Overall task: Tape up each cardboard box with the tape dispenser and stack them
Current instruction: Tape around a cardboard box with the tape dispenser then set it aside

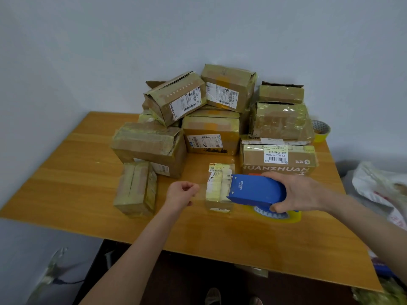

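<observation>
My right hand [295, 192] grips a blue tape dispenser [255, 191] with a clear tape roll [286, 216] under it, held above the wooden table [77, 194]. My left hand [184, 192] pinches the free end of a clear tape strip pulled out to the left of the dispenser's mouth. The strip stretches over a small taped cardboard box [219, 186] lying between my hands. Another small box [136, 188] lies to the left. A pile of several taped cardboard boxes [211, 133] fills the back of the table.
A yellow tape roll [321, 130] stands at the table's back right, behind the box pile. White plastic bags [381, 190] lie off the table's right edge. Walls close in behind and to the left. The table's front edge runs near my forearms.
</observation>
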Demonstrator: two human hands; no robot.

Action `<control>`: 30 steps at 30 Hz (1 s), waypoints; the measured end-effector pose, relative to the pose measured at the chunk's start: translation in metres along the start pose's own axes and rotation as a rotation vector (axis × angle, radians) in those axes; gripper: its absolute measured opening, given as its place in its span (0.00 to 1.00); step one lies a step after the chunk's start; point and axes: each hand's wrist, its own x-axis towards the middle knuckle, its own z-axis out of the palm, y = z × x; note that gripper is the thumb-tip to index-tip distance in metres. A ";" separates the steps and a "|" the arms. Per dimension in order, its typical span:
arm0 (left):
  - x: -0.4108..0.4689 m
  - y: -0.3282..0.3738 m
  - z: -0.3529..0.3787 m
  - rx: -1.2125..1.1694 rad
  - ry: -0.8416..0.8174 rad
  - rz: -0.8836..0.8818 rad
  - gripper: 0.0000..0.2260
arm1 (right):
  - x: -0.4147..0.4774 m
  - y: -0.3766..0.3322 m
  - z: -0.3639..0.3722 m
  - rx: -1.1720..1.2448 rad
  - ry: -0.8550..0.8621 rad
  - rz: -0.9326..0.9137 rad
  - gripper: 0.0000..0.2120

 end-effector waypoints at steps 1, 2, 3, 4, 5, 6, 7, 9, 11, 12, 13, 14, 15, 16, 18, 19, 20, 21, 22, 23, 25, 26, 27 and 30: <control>0.000 -0.005 -0.004 0.007 0.011 -0.003 0.04 | -0.001 0.003 0.001 0.004 -0.007 0.010 0.36; 0.001 -0.008 -0.006 0.020 0.015 -0.001 0.04 | -0.001 0.005 0.002 0.003 -0.012 0.017 0.36; 0.002 -0.011 -0.006 0.037 0.012 0.001 0.04 | -0.001 0.007 0.002 -0.004 -0.020 0.023 0.36; 0.002 -0.013 -0.005 0.053 0.007 -0.001 0.03 | 0.000 0.008 0.004 -0.012 -0.031 0.028 0.36; 0.003 -0.014 -0.004 0.064 0.004 -0.004 0.03 | 0.001 0.009 0.005 -0.019 -0.041 0.032 0.36; 0.003 -0.016 -0.002 0.072 0.005 -0.009 0.03 | 0.002 0.011 0.007 -0.022 -0.048 0.033 0.36; 0.003 -0.018 0.001 0.080 0.009 -0.015 0.03 | 0.003 0.012 0.009 -0.017 -0.053 0.034 0.36; 0.002 -0.021 0.004 0.082 0.017 -0.029 0.03 | 0.004 0.016 0.012 0.001 -0.060 0.039 0.35; 0.003 -0.024 0.006 0.079 0.028 -0.043 0.03 | 0.005 0.018 0.015 -0.020 -0.065 0.047 0.35; 0.004 -0.025 0.007 0.079 0.033 -0.051 0.03 | 0.006 0.019 0.016 -0.037 -0.065 0.051 0.35; 0.006 -0.025 0.007 0.079 0.037 -0.057 0.02 | 0.008 0.019 0.018 -0.044 -0.062 0.055 0.35; 0.007 -0.026 0.008 0.083 0.041 -0.063 0.02 | 0.009 0.019 0.019 -0.041 -0.059 0.059 0.36; 0.008 -0.026 0.009 0.088 0.045 -0.069 0.02 | 0.011 0.020 0.020 -0.038 -0.056 0.061 0.36; 0.010 -0.027 0.009 0.093 0.048 -0.074 0.02 | 0.012 0.020 0.021 -0.040 -0.057 0.064 0.36; 0.013 -0.030 0.010 0.106 0.051 -0.076 0.03 | 0.015 0.021 0.023 -0.050 -0.066 0.072 0.36; 0.014 -0.033 0.010 0.118 0.052 -0.078 0.04 | 0.017 0.021 0.024 -0.058 -0.074 0.075 0.36; 0.016 -0.036 0.011 0.130 0.052 -0.079 0.04 | 0.019 0.021 0.027 -0.066 -0.085 0.079 0.36; 0.017 -0.038 0.013 0.140 0.049 -0.079 0.03 | 0.021 0.021 0.029 -0.074 -0.098 0.084 0.36; 0.018 -0.041 0.015 0.151 0.047 -0.077 0.03 | 0.022 0.021 0.032 -0.077 -0.111 0.091 0.36; 0.020 -0.042 0.017 0.164 0.049 -0.073 0.03 | 0.024 0.021 0.035 -0.075 -0.121 0.100 0.36; 0.023 -0.043 0.018 0.195 0.062 -0.056 0.03 | 0.026 0.022 0.038 -0.063 -0.128 0.120 0.36; 0.025 -0.042 0.018 0.224 0.075 -0.043 0.04 | 0.028 0.022 0.040 -0.057 -0.130 0.125 0.36; 0.027 -0.043 0.018 0.265 0.088 -0.027 0.05 | 0.029 0.021 0.041 -0.054 -0.132 0.127 0.36; 0.032 -0.046 0.019 0.383 0.124 0.004 0.10 | 0.033 0.017 0.045 -0.034 -0.144 0.132 0.35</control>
